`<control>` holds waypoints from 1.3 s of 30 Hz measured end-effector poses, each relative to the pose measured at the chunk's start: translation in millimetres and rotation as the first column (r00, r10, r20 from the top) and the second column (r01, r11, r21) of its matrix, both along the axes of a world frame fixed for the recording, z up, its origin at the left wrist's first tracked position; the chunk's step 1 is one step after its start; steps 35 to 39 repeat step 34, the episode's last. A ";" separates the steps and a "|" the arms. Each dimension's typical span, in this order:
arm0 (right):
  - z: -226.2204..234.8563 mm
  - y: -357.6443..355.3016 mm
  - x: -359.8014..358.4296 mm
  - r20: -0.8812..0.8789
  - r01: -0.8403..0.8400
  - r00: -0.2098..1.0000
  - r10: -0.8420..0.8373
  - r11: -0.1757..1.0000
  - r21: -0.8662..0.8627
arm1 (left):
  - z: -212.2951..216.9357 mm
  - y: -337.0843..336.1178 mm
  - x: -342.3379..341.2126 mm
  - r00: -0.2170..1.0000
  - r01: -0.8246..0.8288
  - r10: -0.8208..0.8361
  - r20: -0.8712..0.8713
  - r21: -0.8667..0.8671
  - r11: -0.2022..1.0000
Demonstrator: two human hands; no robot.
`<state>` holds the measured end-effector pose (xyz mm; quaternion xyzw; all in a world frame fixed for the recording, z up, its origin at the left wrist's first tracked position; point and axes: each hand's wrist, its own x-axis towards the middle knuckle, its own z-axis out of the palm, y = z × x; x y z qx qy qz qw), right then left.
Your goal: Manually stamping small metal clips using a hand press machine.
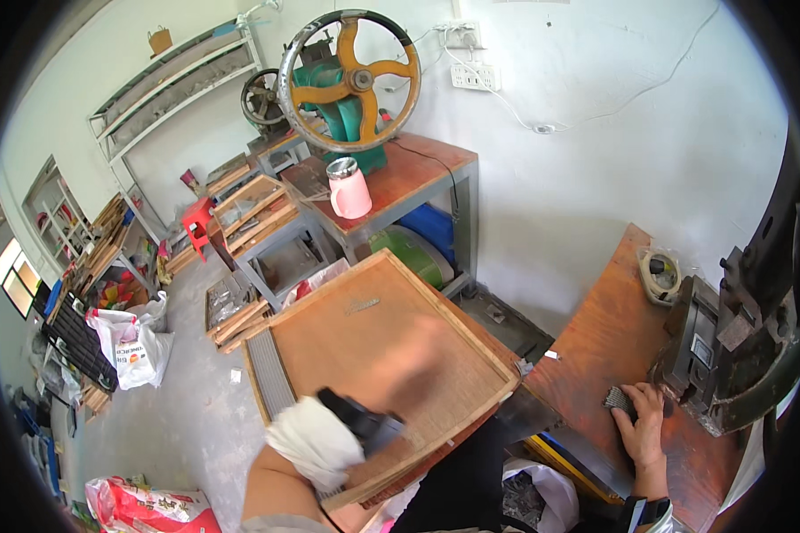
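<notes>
My left hand (422, 360) is smeared by motion above a shallow wooden tray (453, 404), so its fingers cannot be read. A white cloth cuff and a dark band wrap that wrist. Along the tray's left side runs a tight row of thin grey metal strips (271, 369). A few small metal pieces (362, 306) lie loose toward its far side. On the reddish-brown bench at right, my right hand (644, 425) closes around a small dark bundle of ribbed metal pieces (619, 401), partly hidden by the fingers.
A dark metal press (716, 329) stands at the right edge, near a coil of pale tape (660, 274). Beyond the tray, a pink mug (349, 191) and a handwheel machine (360, 80) share a table. Below the bench is a white bag of metal scraps (538, 497).
</notes>
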<state>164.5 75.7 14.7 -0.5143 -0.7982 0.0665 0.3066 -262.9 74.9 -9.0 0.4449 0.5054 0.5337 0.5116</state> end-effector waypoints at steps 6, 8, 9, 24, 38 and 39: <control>-11.7 -0.9 -0.9 0.018 0.035 0.999 -0.035 0.999 0.018 | -6.3 3.6 -118.4 0.009 -0.209 -0.032 -0.999 -0.033 0.977; -12.4 -3.7 3.4 0.011 0.042 0.999 -0.043 0.999 0.022 | -43.9 9.2 -122.2 0.015 -0.212 0.063 -0.998 0.059 0.976; -13.6 -3.2 3.5 0.009 0.025 1.000 -0.025 0.999 0.023 | -54.0 9.4 -128.9 0.020 -0.192 0.161 -0.987 0.154 0.969; -13.0 -1.4 2.5 0.023 0.042 0.999 -0.042 0.999 0.016 | -7.5 -84.5 -176.8 -0.252 -0.568 -0.123 -0.960 0.043 0.822; -4.4 3.8 1.9 -0.077 0.038 0.996 -0.052 0.986 -0.163 | -48.5 -4.7 -169.3 0.439 -0.486 0.358 -0.824 0.118 0.866; -4.4 3.8 1.9 -0.077 0.038 0.996 -0.052 0.986 -0.163 | -48.5 -4.7 -169.3 0.439 -0.486 0.358 -0.824 0.118 0.866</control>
